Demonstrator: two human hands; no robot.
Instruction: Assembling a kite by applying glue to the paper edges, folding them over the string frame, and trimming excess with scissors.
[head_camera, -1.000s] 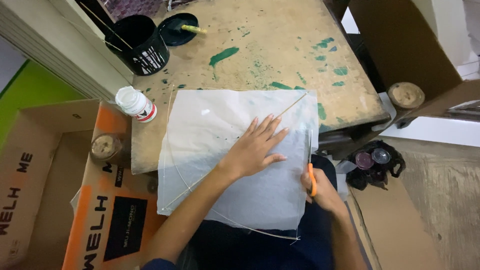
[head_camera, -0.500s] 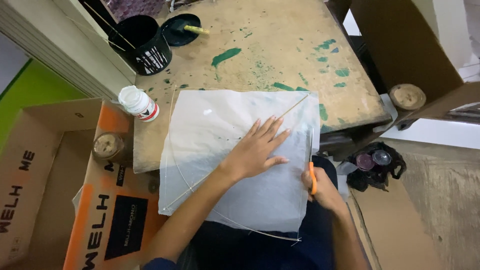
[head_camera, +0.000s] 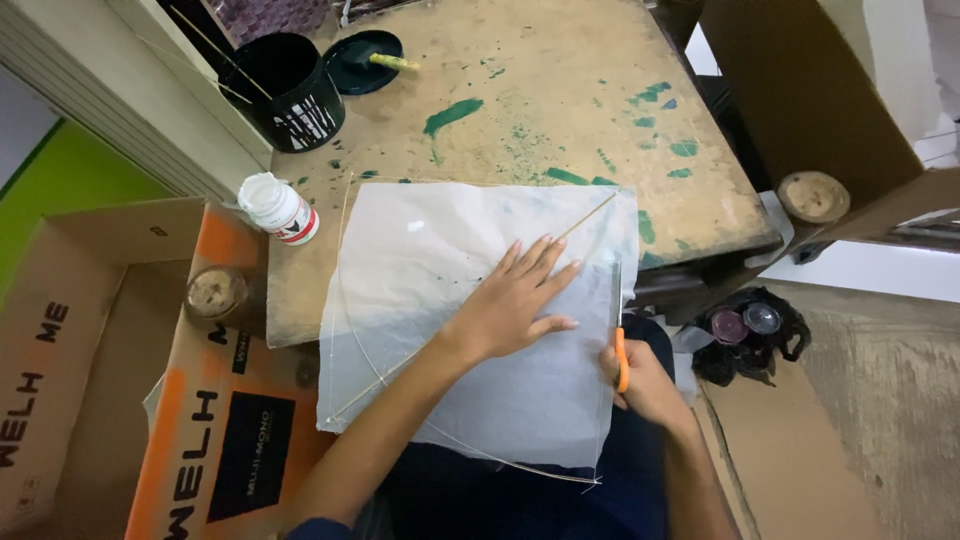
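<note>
On the paint-stained counter (head_camera: 560, 60) your left hand (head_camera: 510, 305) lies flat, fingers spread, pressing the white tissue sheet (head_camera: 430, 260) and its thin stick frame (head_camera: 585, 217); at the sheet's right edge your right hand (head_camera: 645, 385) grips orange-handled scissors (head_camera: 620, 355); a glue bottle (head_camera: 280, 208) stands nearby
</note>
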